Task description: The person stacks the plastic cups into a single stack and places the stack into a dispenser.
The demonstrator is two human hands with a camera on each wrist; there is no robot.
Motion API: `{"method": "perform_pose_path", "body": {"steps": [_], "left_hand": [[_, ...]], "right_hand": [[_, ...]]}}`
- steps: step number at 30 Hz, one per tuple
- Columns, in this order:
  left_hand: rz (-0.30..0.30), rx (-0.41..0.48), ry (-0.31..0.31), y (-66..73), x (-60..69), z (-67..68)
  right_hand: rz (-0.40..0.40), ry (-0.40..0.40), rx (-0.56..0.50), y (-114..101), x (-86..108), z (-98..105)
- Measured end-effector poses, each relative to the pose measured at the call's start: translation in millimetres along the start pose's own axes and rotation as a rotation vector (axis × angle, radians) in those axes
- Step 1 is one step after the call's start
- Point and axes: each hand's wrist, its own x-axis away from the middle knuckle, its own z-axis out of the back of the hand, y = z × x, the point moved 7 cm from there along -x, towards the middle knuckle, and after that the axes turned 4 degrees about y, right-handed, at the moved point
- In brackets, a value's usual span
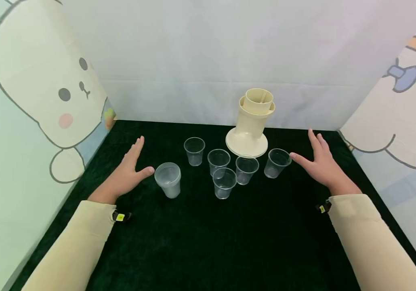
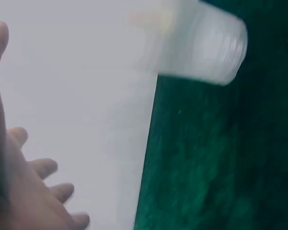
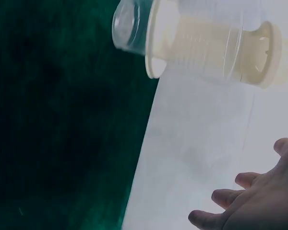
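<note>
My left hand (image 1: 124, 178) is held out with straight fingers, its thumb close to a stack of clear plastic cups (image 1: 168, 182). In the left wrist view this stack (image 2: 206, 45) looks blurred, apart from the fingers. On the other side my right hand (image 1: 320, 167) is spread, thumb tip beside the rim of a single clear cup (image 1: 278, 163); whether they touch I cannot tell. Several more single cups stand upright between the hands, among them a front one (image 1: 224, 186) and a back left one (image 1: 194, 152). Neither hand holds anything.
Behind the cups stands a cream plastic holder (image 1: 253, 121) with a round base and tube-like top. A dark green cloth (image 1: 208, 246) covers the table. White fabric (image 1: 193, 52) hangs behind it, and cartoon-printed panels (image 1: 22, 121) flank both sides.
</note>
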Motion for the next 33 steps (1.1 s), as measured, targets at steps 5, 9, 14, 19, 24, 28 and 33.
{"method": "perform_pose_path", "body": {"steps": [5, 9, 14, 19, 24, 28, 33], "left_hand": [[-0.013, 0.089, 0.095, 1.7, 3.5, -15.4], [-0.047, 0.174, 0.146, 7.7, 6.6, -28.0], [-0.053, 0.258, 0.158, 12.4, 12.7, -39.9], [-0.028, 0.299, 0.126, 12.3, 17.5, -49.5], [-0.013, 0.323, 0.103, 11.3, 19.4, -58.2], [-0.005, 0.342, 0.097, 10.5, 18.9, -63.5], [-0.004, 0.390, 0.097, 8.3, 17.9, -67.4]], "right_hand": [[0.006, 0.026, -0.124, -0.4, 4.4, -8.3], [0.000, 0.067, -0.208, -2.4, 9.3, -14.1], [-0.017, 0.075, -0.300, -2.6, 11.0, -27.3], [-0.040, 0.046, -0.354, 1.1, 9.1, -41.2], [-0.056, 0.025, -0.391, 0.4, 4.8, -52.0], [-0.059, 0.017, -0.429, -3.0, 1.6, -58.2], [-0.064, 0.011, -0.478, -5.8, 0.3, -64.6]]}}
